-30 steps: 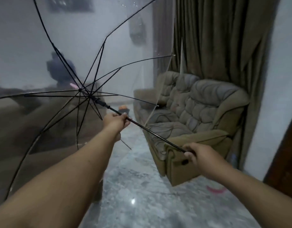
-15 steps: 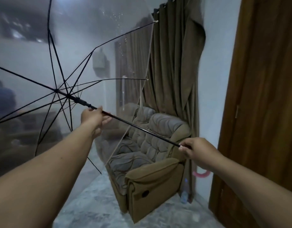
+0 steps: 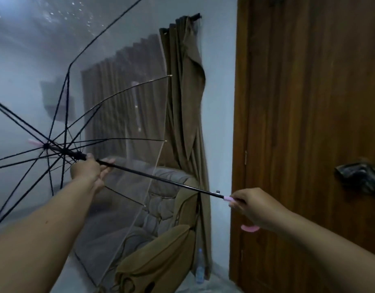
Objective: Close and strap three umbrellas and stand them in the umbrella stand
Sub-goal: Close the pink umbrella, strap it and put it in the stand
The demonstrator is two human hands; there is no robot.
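Observation:
An open transparent umbrella point(image 3: 123, 123) with black ribs fills the left half of the view, its black shaft point(image 3: 161, 178) running down to the right. My left hand point(image 3: 88, 171) grips the shaft just below the black runner near the hub. My right hand point(image 3: 253, 208) holds the pink curved handle point(image 3: 249, 228) at the shaft's lower end. A pink tip shows beyond the hub at the far left. No umbrella stand or other umbrella is in view.
A brown padded armchair point(image 3: 161, 256) stands below the canopy, against a brown curtain point(image 3: 182, 102). A plastic bottle point(image 3: 200, 265) stands on the floor by the wall. A wooden door point(image 3: 309, 123) with a dark handle point(image 3: 360, 176) is close on the right.
The view has swung right and up, bringing the door into sight. The umbrella stays open and has shifted left. My right hand has slid down onto the pink handle.

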